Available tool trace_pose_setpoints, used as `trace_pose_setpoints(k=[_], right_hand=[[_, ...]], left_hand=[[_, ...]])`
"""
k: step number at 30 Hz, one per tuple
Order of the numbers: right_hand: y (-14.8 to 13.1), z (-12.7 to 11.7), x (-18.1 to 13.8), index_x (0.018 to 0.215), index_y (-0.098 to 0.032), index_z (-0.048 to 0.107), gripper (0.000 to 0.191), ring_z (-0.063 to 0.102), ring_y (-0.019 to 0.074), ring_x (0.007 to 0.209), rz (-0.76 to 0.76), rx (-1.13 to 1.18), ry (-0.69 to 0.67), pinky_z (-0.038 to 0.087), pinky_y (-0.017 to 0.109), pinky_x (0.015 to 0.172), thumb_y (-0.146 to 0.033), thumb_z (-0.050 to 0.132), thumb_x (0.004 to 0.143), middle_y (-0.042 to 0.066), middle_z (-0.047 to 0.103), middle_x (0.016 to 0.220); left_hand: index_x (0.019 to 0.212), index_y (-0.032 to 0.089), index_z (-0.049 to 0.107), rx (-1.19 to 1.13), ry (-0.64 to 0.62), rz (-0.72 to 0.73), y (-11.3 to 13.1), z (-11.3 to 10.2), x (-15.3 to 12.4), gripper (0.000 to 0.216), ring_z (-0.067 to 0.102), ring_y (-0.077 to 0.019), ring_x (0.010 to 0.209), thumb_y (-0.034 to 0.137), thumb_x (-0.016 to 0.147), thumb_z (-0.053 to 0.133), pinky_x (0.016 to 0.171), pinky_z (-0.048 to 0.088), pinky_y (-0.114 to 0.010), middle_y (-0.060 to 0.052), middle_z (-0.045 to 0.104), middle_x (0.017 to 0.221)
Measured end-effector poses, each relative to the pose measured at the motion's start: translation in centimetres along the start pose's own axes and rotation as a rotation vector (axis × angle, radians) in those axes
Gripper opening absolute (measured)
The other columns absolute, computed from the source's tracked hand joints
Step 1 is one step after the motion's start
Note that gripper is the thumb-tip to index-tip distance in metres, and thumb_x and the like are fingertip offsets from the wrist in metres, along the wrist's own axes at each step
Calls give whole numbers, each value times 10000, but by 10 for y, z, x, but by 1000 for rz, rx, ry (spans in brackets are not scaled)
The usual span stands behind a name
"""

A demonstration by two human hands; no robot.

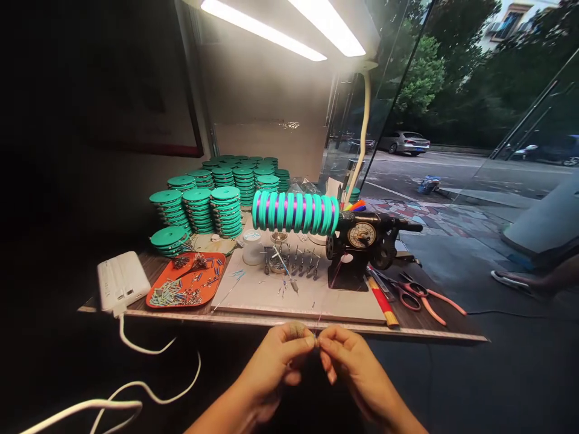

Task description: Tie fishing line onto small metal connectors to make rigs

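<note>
My left hand (281,354) and my right hand (350,360) meet just in front of the table's near edge. Thumb and forefinger of each are pinched together, fingertips almost touching. Between them is a tiny piece, too small to make out, on a thin line (320,310) that rises towards the black winding machine (350,265). The machine has a round dial (362,235) and carries a row of green foam spools (295,212) with purple showing between them. Beyond my hands, a pale board (253,298) holds small metal fittings (284,289) and a rack of hanging clips (304,262).
Left, an orange tray (165,298) holds small parts beside a white power bank (122,280) with a cable. Stacked green spools (196,211) stand behind. Right lie scissors (409,295), pink-handled pliers (436,307) and a red-yellow stick (382,301). A lamp (335,27) hangs overhead.
</note>
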State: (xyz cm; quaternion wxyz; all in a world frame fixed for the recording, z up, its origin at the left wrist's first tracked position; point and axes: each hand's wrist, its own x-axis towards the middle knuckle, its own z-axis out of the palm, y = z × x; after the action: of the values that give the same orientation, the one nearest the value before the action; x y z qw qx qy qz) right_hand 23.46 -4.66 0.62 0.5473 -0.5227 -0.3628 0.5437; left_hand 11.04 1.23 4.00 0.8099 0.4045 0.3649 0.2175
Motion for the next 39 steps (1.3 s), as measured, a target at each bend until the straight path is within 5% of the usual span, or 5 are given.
trace_pose_setpoints(k=[4, 9, 18, 35, 39], right_hand=[[3, -10, -6, 669, -175, 538, 237, 476, 143, 542, -556, -775, 161, 307, 247, 514, -241, 395, 846, 14, 540, 576], [-7, 4, -11, 599, -184, 511, 339, 374, 150, 439, -1071, -1335, 150, 227, 286, 477, -45, 274, 797, 16, 496, 473], [-86, 27, 53, 629, -186, 442, 163, 410, 92, 554, -797, -1192, -517, 308, 168, 511, -114, 461, 774, -26, 481, 645], [-86, 37, 69, 626, -148, 625, 119, 444, 84, 457, -594, -1180, -262, 311, 176, 474, -125, 572, 730, -27, 541, 495], [-85, 37, 65, 616, -151, 639, 120, 455, 82, 422, -612, -1152, -236, 326, 177, 439, -131, 591, 725, -29, 560, 473]], left_hand=[[627, 159, 506, 59, -35, -64, 7, 4, 4, 185, 227, -51, 444, 263, 596, 656, 394, 95, -176, 70, 341, 547], [570, 169, 521, 630, 182, 530, -2, -5, 2, 144, 417, -131, 602, 183, 707, 564, 557, 310, -238, 8, 460, 603], [656, 197, 513, 847, 454, 804, -11, -18, -6, 162, 497, -177, 634, 154, 802, 457, 579, 362, -275, -30, 513, 672], [871, 138, 642, 1482, 430, 1289, -8, -27, -4, 252, 583, -222, 755, 24, 756, 448, 643, 419, -281, -140, 669, 919], [761, 156, 650, 1082, 232, 1030, 1, -28, -4, 201, 544, -200, 736, 91, 762, 460, 679, 390, -290, -96, 657, 787]])
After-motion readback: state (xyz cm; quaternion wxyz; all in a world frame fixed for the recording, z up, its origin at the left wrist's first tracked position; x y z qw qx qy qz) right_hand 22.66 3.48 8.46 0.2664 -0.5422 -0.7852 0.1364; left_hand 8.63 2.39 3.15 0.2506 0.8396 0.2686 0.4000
